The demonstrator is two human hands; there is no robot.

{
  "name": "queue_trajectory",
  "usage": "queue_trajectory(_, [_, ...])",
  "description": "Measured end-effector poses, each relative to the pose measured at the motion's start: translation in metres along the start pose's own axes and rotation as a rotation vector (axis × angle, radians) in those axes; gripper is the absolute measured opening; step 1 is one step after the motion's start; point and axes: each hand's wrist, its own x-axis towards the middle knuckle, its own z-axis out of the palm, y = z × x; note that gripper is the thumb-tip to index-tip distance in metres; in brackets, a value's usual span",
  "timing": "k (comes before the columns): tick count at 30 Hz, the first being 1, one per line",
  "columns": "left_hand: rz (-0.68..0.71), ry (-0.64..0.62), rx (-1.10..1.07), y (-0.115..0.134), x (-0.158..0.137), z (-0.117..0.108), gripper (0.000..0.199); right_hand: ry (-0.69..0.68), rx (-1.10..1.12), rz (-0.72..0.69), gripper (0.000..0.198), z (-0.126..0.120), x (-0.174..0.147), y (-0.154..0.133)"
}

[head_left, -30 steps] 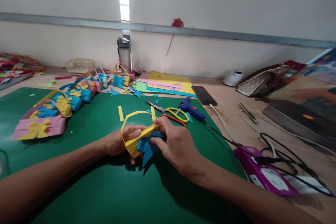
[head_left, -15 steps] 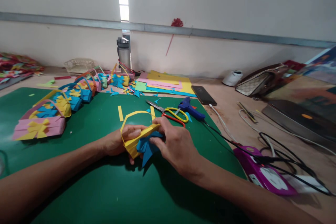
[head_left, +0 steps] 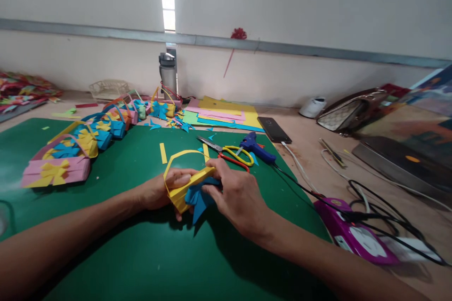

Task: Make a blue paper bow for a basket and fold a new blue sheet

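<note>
Between my two hands is a small yellow paper basket [head_left: 179, 199], tilted, with a thin yellow paper handle looping up at its left. A blue paper bow [head_left: 198, 197] lies against its near side. My left hand [head_left: 165, 187] is closed round the basket's left and back, some fingertips showing beneath. With thumb and fingers, my right hand [head_left: 240, 193] pinches the basket's right end, the thumb pressing on the bow. Just beyond my hands, scissors [head_left: 229, 151] with yellow and red handles lie by a blue glue gun [head_left: 257, 147].
A green mat [head_left: 134, 254] covers the table. Several finished paper baskets [head_left: 72, 169] line up at left. Coloured paper sheets [head_left: 226, 115], scraps, a bottle [head_left: 168, 75] and a phone [head_left: 274, 130] lie toward the wall. At right are a purple power strip [head_left: 356, 233] and black cables.
The basket and both hands keep almost the same pose and grip. The whole view has shifted very slightly.
</note>
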Motion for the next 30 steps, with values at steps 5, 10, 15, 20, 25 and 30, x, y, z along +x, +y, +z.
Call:
queue_trajectory(5, [0.002,-0.005,0.021,0.001,-0.001,0.002,0.052,0.006,-0.006,0.004,0.042,0.001,-0.001,0.001])
queue_trajectory(10, [-0.004,0.000,-0.002,0.001,0.000,0.001,0.051,0.007,0.002,0.006,0.039,0.000,0.000,0.000])
queue_trajectory(15, [-0.003,-0.011,-0.026,0.000,0.000,-0.001,0.048,0.025,-0.047,-0.012,0.040,0.000,0.000,0.000])
queue_trajectory(20, [-0.024,-0.024,-0.095,0.001,0.002,-0.005,0.044,0.085,0.084,-0.012,0.035,-0.006,0.001,0.004])
queue_trajectory(25, [-0.059,-0.047,-0.144,0.003,0.003,-0.008,0.049,0.232,0.420,0.030,0.029,-0.017,0.004,0.012])
queue_trajectory(30, [-0.082,-0.063,-0.155,0.003,0.002,-0.011,0.051,0.178,0.543,0.115,0.049,-0.008,0.008,0.017])
